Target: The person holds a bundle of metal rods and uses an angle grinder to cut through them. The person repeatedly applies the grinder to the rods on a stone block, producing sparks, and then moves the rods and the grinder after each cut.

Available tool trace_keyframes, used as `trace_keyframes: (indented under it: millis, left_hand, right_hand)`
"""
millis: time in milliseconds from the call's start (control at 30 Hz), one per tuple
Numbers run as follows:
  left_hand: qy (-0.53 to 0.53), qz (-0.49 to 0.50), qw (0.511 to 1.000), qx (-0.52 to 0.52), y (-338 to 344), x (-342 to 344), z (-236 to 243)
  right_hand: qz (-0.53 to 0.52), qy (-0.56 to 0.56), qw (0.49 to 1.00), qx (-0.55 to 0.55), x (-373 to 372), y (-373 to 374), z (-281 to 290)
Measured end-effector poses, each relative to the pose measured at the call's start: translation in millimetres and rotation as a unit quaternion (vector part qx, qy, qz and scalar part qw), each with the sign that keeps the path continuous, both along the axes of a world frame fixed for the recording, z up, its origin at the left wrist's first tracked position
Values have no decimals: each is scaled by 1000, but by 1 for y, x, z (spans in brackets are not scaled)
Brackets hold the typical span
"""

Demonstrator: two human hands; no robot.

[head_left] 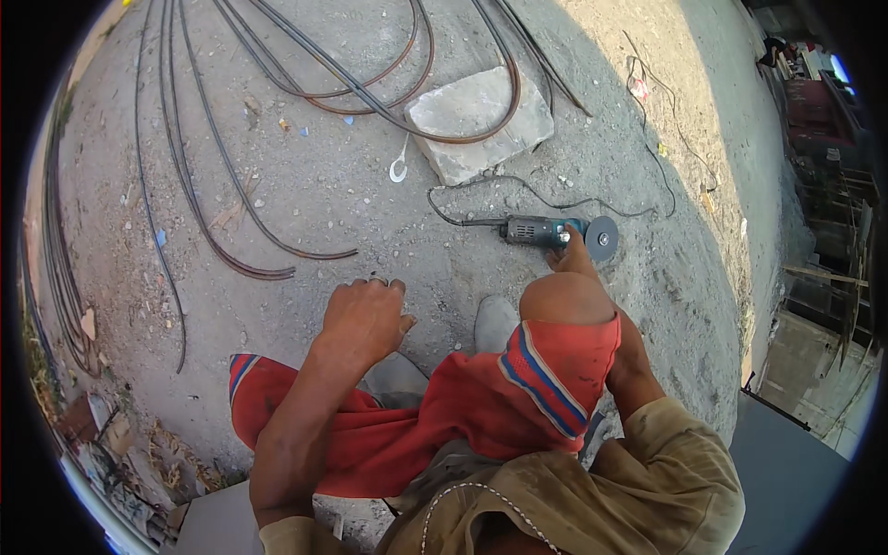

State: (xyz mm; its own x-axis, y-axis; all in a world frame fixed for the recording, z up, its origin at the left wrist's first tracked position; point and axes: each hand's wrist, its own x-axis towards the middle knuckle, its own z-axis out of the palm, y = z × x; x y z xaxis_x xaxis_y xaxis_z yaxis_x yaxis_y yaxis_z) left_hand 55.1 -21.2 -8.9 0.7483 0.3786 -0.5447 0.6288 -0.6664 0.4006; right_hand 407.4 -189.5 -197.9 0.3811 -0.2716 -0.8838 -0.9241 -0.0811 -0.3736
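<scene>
On the ground ahead and to the right lies an angle grinder (529, 230) with a teal and dark body. Its round grey disc (602, 239) faces up. My right hand (571, 252) grips the grinder near its head; my raised knee hides part of that hand and forearm. My left hand (363, 319) is held over my left leg, back of the hand up, fingers curled in. Whatever may be inside those fingers is hidden. From the grinder's rear a black power cord (518, 180) loops out across the ground.
A pale concrete block (490, 120) stands beyond the grinder, with bent steel rods (462, 139) resting across it. More long rods (199, 222) lie at the left, their curved ends pointing toward me. A white spoon-like piece (398, 170) lies beside the block. Rubble (116, 435) gathers at the lower left.
</scene>
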Motion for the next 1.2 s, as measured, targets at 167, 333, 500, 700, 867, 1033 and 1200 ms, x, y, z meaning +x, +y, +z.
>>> trace_keyframes:
  millis: [167, 333, 500, 700, 867, 1033, 1200]
  left_hand:
    - [28, 4, 999, -15, -6, 0, -19]
    - [-33, -28, 999, -12, -12, 48, -5]
    - [-146, 28, 986, 71, -17, 74, 6]
    - [-409, 160, 897, 56, -16, 115, -1]
    - [-529, 199, 825, 2, -9, 116, 18]
    - [-623, 247, 742, -13, -9, 112, 42]
    - [-721, 214, 659, -22, -3, 72, 46]
  right_hand:
    - [-30, 43, 998, -41, 5, 16, -49]
    - [110, 8, 994, -22, 42, -31, -81]
    - [178, -94, 978, 57, 44, -26, -33]
    - [332, -218, 897, 195, 30, 43, 106]
    - [488, -352, 759, 249, 2, 131, 241]
    - [561, -342, 698, 285, -84, 176, 313]
    - [531, -368, 687, 333, -140, 165, 320]
